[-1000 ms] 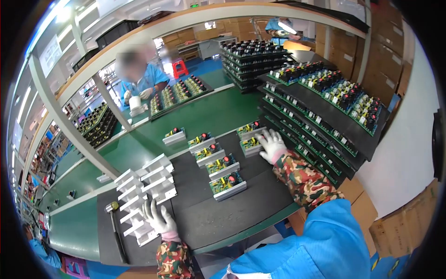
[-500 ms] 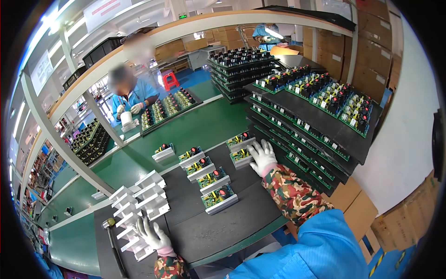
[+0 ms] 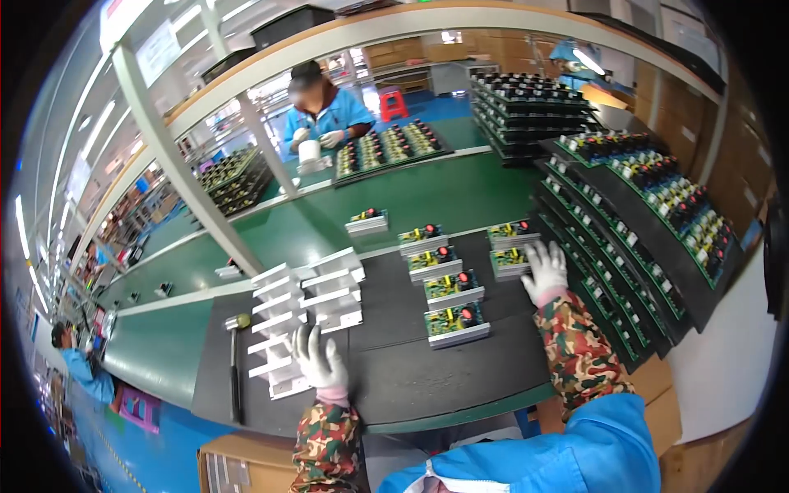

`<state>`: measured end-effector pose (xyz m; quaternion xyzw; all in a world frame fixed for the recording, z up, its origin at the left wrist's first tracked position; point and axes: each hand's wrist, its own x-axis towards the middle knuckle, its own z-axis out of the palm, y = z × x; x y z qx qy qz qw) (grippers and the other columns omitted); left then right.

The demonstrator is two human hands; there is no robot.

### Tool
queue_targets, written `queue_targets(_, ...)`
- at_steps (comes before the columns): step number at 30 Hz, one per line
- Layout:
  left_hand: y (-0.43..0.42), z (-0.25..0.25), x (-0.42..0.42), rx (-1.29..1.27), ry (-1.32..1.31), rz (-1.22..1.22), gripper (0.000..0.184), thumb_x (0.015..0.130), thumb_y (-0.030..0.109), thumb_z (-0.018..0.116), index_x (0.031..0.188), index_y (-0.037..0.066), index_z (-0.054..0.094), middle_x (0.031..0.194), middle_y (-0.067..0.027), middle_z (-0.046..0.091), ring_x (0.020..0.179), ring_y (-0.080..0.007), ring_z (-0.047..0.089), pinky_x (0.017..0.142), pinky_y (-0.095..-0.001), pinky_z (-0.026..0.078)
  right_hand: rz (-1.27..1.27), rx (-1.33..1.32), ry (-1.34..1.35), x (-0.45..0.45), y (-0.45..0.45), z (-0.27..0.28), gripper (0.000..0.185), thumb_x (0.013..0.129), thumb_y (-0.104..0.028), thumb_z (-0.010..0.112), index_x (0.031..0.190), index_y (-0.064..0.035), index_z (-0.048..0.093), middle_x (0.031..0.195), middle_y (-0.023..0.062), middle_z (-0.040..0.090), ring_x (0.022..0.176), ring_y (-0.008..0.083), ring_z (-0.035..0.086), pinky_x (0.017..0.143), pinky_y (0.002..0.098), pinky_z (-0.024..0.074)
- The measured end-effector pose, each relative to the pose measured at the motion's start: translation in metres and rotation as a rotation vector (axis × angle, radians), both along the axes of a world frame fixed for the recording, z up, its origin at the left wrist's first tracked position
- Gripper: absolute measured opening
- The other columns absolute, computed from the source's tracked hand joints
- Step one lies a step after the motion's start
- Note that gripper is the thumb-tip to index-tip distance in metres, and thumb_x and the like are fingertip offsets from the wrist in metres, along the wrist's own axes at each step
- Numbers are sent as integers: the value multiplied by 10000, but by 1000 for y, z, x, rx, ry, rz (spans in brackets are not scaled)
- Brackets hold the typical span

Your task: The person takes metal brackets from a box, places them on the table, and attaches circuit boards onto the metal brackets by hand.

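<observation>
My left hand (image 3: 320, 360), in a white glove, has its fingers spread at the right edge of the bare metal heat sinks (image 3: 279, 316), which stand in two columns. My right hand (image 3: 545, 271), also gloved, is spread beside a circuit board with a heat sink (image 3: 511, 261); its fingertips are at the board's right end. Between the hands, several boards on heat sinks (image 3: 456, 322) form a column on the black mat (image 3: 394, 382). Neither hand shows anything in its grasp.
A hammer (image 3: 234, 361) lies left of the heat sinks. Stacked trays of boards (image 3: 608, 271) rise at the right. One board (image 3: 366, 222) sits on the green belt (image 3: 300, 234). Across it, a co-worker (image 3: 325, 115) handles a white object beside a tray of boards (image 3: 386, 152).
The camera view has swung left, so the table's contents appear farther right. Both hands stay near the same items, fingers still spread.
</observation>
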<state>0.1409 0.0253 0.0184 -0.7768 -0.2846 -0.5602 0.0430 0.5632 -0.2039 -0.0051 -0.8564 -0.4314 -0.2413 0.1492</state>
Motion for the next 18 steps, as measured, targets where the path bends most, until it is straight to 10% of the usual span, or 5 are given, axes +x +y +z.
queue_targets(18, 2, -3, -3, -48, 22, 0, 353, 902, 212, 577, 1205, 32, 597, 1268, -208, 533, 1229, -396, 461, 1131, -580, 229, 6, -5, -34, 0, -1, 0, 826, 731, -267, 770, 1445, -147, 372, 1451, 124, 386, 1378, 418, 283, 1156, 543, 216)
